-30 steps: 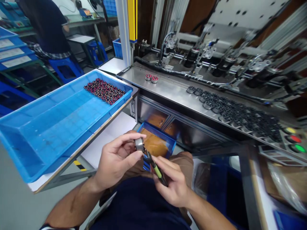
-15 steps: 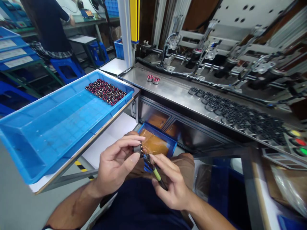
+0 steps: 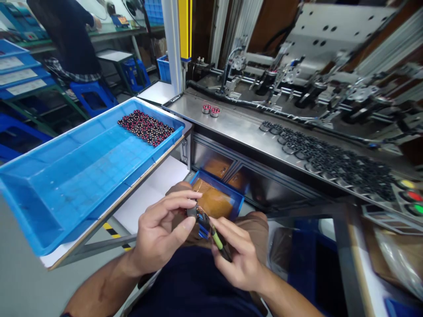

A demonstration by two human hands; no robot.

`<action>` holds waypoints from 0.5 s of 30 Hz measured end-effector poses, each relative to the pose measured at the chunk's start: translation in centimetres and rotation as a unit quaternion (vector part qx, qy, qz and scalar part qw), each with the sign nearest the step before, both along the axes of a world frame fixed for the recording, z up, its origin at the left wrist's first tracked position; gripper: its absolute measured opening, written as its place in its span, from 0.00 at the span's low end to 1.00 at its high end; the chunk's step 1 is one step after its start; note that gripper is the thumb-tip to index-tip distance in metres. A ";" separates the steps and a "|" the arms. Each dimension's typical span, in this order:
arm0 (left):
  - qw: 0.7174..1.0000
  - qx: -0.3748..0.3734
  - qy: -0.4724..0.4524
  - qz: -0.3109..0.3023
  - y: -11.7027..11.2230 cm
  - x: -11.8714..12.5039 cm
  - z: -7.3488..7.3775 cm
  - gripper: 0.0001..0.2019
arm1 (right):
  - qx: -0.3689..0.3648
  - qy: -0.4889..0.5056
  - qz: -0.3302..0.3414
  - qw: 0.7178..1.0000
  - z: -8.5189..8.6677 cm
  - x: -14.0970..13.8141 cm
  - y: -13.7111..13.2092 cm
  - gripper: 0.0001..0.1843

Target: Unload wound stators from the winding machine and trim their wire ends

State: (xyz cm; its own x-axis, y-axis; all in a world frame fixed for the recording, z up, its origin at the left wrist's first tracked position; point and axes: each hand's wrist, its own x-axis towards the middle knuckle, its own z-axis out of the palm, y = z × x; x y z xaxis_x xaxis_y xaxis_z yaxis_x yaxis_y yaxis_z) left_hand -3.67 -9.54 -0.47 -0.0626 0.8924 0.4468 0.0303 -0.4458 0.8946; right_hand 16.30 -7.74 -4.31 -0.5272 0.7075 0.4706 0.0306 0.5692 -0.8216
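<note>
Between the thumb and fingers of my left hand (image 3: 161,231) is a small round dark motor part (image 3: 191,211) with copper-coloured spots along its edge. My right hand (image 3: 239,255) is closed around pliers (image 3: 217,241) with a green and black handle. Their dark jaws are at the edge of the motor part facing my right hand; whether they grip it I cannot tell. Both hands are above my lap. My fingers partly hide the part and the tool.
At left, a blue tray (image 3: 82,163) holds many red-and-black round parts (image 3: 145,127). Two red-topped parts (image 3: 210,110) and rows of black rings (image 3: 330,158) sit on the metal ledge before the machine (image 3: 291,83). An open blue bin (image 3: 236,207) lies below. A person (image 3: 69,39) sits behind.
The pliers' jaws have come closer to the motor part, and the part has turned slightly in my left hand. In the machine, the pale plate and arms have shifted.
</note>
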 end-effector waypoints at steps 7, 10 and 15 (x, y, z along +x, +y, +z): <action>1.000 0.010 0.017 0.005 -0.1 0.1 0.2 0.17 | -0.003 0.001 0.010 1.000 0.4 -0.2 0.1 0.40; 1.000 0.009 0.023 0.000 -0.3 0.1 0.3 0.17 | 0.000 0.005 0.013 1.000 0.6 -0.3 0.3 0.40; 0.999 0.010 0.034 -0.005 -0.4 -0.1 0.1 0.18 | 0.009 0.005 0.007 1.000 0.7 -0.3 0.3 0.39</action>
